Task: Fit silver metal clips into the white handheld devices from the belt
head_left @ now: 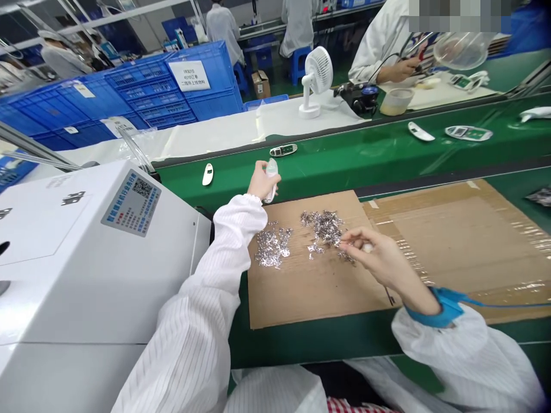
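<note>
My left hand (262, 182) is closed around a white plastic housing (271, 179), held just above the near edge of the green conveyor. My right hand (375, 252) pinches at the right side of a pile of small dark metal pieces (328, 226); what sits between its fingertips is too small to make out. A thin dark rod (390, 296) shows below that hand, and I cannot tell whether the hand holds it. Shinier small metal pieces (272, 245) lie spread to the left. Both piles rest on a cardboard sheet (301, 298).
Along the green conveyor (241, 166) lie a white shell (208, 174), a housing with parts inside (283, 150) and more housings at right. A white machine (99, 275) stands close on my left. Beyond are a fan (317, 74), blue crates (206, 80) and a co-worker's hand (402, 70).
</note>
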`<state>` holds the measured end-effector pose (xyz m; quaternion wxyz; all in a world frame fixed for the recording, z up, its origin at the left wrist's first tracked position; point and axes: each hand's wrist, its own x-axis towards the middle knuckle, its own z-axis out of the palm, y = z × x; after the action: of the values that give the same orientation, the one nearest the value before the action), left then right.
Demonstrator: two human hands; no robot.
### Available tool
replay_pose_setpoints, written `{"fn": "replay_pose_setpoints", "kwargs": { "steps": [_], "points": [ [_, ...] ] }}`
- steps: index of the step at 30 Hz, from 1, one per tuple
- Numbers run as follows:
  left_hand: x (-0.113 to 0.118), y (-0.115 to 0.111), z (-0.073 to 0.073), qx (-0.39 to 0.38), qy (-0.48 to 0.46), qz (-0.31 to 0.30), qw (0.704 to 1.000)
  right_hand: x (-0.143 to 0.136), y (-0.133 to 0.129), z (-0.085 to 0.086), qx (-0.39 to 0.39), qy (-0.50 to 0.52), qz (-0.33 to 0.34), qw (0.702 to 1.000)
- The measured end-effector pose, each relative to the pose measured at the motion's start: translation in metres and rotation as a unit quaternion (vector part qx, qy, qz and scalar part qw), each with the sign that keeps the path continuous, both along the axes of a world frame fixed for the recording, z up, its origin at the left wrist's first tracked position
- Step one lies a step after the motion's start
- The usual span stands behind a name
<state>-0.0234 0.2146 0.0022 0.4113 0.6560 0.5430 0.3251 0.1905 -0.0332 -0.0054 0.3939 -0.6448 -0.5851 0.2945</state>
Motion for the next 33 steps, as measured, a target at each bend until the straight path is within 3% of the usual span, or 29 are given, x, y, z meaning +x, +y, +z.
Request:
{"fn": "replay_pose_setpoints", "kwargs": {
  "steps": [2,4,7,12,14,18,29,33],
  "points": [
    [0.0,-0.03,0.015,-0.07,-0.2,-0.001,0.977,-0.002,0.004,0.014,-0.003,0.07,0.019,0.997],
    [0.001,-0.068,0.026,-0.141,-0.304,-0.043,0.941,-0.008,0.009,0.028,-0.01,0.109,0.035,0.993],
    [0.004,-0.127,0.033,-0.21,-0.357,-0.076,0.907,-0.025,0.014,0.041,0.037,0.118,0.037,0.992],
    [0.017,-0.19,0.027,-0.254,-0.468,0.009,0.846,-0.05,0.014,0.038,0.167,0.057,0.096,0.98],
    [0.019,-0.202,0.026,-0.272,-0.483,0.019,0.832,-0.054,0.013,0.035,0.181,0.035,0.115,0.976],
    [0.018,-0.214,0.032,-0.27,-0.478,0.016,0.836,-0.052,0.011,0.031,0.176,0.018,0.126,0.976],
    [0.017,-0.221,0.034,-0.276,-0.49,0.019,0.826,-0.05,0.006,0.035,0.137,0.029,0.117,0.983],
    [0.018,-0.222,0.034,-0.283,-0.502,0.026,0.817,-0.05,0.005,0.032,0.157,0.026,0.126,0.979]
  ]
}}
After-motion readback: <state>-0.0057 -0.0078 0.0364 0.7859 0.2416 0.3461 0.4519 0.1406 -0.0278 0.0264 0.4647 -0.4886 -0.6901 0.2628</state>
